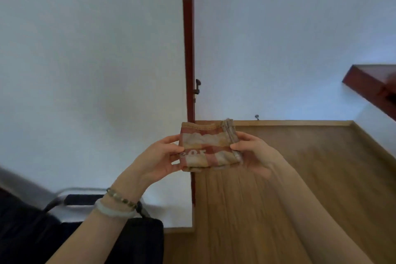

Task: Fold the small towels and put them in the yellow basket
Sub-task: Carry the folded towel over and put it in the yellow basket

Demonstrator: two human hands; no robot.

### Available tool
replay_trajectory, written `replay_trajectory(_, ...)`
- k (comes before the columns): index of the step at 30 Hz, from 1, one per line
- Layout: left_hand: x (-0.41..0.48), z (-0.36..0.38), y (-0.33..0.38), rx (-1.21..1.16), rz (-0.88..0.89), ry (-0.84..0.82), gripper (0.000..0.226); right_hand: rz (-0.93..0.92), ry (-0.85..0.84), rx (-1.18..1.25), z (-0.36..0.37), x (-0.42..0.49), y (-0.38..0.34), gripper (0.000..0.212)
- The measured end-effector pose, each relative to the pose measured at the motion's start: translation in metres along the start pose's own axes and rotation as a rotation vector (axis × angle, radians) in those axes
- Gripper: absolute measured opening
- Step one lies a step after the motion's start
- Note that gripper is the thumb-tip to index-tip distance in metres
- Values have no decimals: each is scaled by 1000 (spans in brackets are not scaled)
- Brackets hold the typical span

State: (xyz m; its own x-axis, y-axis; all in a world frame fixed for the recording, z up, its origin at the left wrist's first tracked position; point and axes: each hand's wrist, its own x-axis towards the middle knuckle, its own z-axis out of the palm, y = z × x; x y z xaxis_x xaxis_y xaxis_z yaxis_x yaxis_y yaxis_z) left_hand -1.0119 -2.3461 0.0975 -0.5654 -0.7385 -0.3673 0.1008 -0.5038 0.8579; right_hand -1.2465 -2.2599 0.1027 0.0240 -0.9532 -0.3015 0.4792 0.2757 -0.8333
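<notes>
Right now the person is holding a small folded towel (209,148) up in the air in front of them, gripping it between both hands. The left hand (162,156) is pinching the towel's left edge, with the thumb lying across the front and the fingers curling behind. The right hand (254,154) is clamping the right edge, its thumb pressing on the front face just below the stacked hems. The hands are sitting apart by the towel's width, and the cloth is lying fairly flat between them, touching nothing else.

The towel is showing reddish-brown and cream bands, with a few pale letters on one band, and several layers are bunching together at its upper right corner.

On the left wrist the person is wearing a bead bracelet (122,198) and, just beside it, a pale bangle (113,210). Behind the towel a dark red frame strip (188,49) is running down a white wall (85,60), and a pale wooden surface (289,178) is filling the lower right. A black chair (81,199) with a metal frame is standing at the lower left, under the left forearm, and a dark red shelf (372,83) is jutting in at the right edge.
</notes>
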Motion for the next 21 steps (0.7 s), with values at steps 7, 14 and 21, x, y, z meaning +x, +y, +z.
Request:
replay_trajectory(7,75,155,-35,112,-127,-303,54,-150,296,74,-124,-107,-33,59)
replay_trajectory(14,111,325,-91,176,-228,-515,58,-209,469,92,-253,-222,-65,68)
replay_trajectory(21,134,488,-149,176,-351,-720,59,-311,616,122,-362,-332,-91,76)
